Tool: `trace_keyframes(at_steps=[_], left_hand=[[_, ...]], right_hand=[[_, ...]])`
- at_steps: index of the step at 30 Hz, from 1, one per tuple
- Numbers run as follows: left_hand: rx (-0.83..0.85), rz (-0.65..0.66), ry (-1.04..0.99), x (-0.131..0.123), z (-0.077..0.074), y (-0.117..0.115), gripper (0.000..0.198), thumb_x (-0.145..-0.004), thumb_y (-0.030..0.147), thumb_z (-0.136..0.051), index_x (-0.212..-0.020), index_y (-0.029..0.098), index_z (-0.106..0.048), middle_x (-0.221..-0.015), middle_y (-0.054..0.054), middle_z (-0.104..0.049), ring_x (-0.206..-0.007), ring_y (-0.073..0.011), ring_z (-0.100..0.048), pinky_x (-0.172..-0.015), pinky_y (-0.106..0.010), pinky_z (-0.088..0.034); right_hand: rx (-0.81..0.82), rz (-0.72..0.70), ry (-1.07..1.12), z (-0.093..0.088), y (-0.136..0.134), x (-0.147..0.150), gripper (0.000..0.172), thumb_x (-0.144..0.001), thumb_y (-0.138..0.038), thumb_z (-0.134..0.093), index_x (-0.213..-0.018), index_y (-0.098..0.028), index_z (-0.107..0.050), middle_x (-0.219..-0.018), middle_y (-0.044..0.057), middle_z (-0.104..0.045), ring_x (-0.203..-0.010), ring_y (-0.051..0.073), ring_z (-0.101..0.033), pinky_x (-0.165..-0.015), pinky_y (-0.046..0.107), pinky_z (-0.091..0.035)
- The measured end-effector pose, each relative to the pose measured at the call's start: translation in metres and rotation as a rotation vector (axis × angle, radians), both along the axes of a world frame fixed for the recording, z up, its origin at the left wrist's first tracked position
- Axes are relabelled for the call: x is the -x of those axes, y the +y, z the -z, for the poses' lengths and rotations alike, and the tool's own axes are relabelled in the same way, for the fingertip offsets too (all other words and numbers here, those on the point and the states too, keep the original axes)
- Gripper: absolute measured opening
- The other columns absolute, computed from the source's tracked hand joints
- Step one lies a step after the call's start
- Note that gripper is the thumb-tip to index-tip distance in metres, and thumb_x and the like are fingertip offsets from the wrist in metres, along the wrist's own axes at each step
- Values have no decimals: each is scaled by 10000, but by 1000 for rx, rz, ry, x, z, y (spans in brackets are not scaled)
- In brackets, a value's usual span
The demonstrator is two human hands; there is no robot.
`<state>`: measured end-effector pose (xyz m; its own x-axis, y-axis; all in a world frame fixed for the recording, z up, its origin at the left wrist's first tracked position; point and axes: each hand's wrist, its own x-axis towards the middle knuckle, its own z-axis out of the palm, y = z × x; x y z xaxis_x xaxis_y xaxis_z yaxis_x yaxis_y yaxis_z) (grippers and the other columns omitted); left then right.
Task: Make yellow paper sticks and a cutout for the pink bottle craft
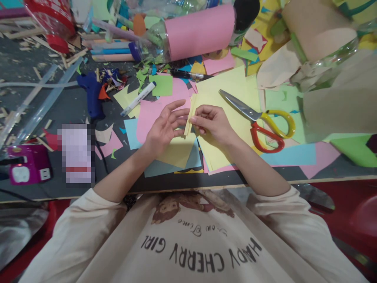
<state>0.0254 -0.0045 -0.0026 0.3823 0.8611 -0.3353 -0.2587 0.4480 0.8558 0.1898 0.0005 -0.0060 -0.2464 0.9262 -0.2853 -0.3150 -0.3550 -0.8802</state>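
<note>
A narrow strip of folded yellow paper (190,118) stands between my two hands, above the paper sheets. My right hand (212,122) pinches it between thumb and fingers. On the strip's other side, my left hand (169,127) has its fingers spread, palm turned toward the strip; its fingertips reach the strip's edge, and I cannot tell whether they press on it. Yellow sheets (218,151) lie beneath the hands. To the right of my right hand, scissors (255,118) with one yellow and one red handle rest on the paper, blades slightly apart.
A blue glue gun (93,96) and a marker (139,98) lie left of the hands. Behind is a bottle wrapped in pink paper (202,31); a brown-wrapped bottle (321,31) is at the back right. A purple power adapter (29,163) sits near the front left edge.
</note>
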Motion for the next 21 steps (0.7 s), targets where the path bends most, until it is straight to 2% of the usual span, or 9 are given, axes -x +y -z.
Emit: trace_keyframes(at_steps=[6,10,13,19,21], left_hand=[[-87,-3,-75,2,0,-1,441,-771,584,-629,-1069,258,-628,-1149,-49,-651,-965,-195,-656,-700,-284,-562],[-203,-13,69,2,1,-4,477,-643,504,-811,-991,241,-619,-1004,-26,-654,-856,-144,-652,-686,-235,-540],[-226,5,174,0,2,-6,520,-565,474,-872,-924,224,-590,-882,-4,-632,-784,-124,-636,-671,-222,-529],[-239,27,241,0,1,-7,457,-633,511,-820,-821,202,-542,-737,13,-623,-666,-110,-605,-599,-224,-474],[-268,0,270,2,-1,-7,414,-656,491,-809,-793,198,-551,-694,21,-611,-600,-95,-568,-553,-220,-438]], right_hand=[[5,-19,41,-1,-1,0,446,-566,-428,-877,-641,-181,-513,-434,-106,-515,-333,12,-416,-342,141,-324],[31,13,85,-1,-6,3,478,-538,-461,-879,-662,-186,-508,-500,-81,-601,-351,30,-480,-349,150,-367],[48,35,95,0,-9,8,488,-537,-480,-874,-660,-195,-498,-519,-77,-615,-367,43,-510,-368,162,-406],[43,81,76,2,-12,11,473,-528,-496,-870,-660,-202,-524,-541,-84,-588,-405,44,-518,-414,180,-458],[22,72,78,3,-12,11,446,-555,-485,-863,-679,-195,-546,-549,-74,-588,-423,48,-531,-424,183,-468]])
